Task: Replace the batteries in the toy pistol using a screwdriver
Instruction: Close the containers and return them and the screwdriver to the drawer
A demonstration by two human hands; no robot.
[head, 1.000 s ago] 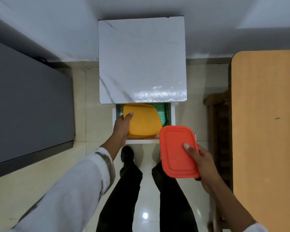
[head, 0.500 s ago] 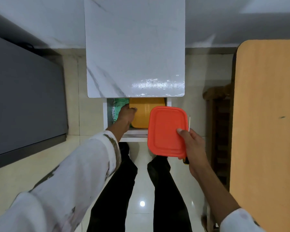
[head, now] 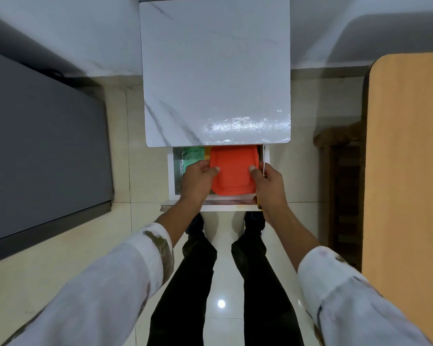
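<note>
Thumbs lie on top of the red lid (head: 233, 171), the other fingers hidden under its edges. The left hand (head: 198, 178) and right hand (head: 268, 181) pinch it level over a yellow container (head: 207, 152) in the open drawer (head: 171, 176), apparently to seat it. The right hand also clasps the screwdriver (head: 263, 159), shaft pointing away, probably so it is ready for use. No toy pistol or batteries are in view.

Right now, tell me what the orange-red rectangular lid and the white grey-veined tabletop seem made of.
Orange-red rectangular lid: likely plastic, matte; uniform colour, moulded raised rim, rounded corners. White grey-veined tabletop: marble or marble-look laminate, polished; grey veins and bright glare near its front edge.
</note>
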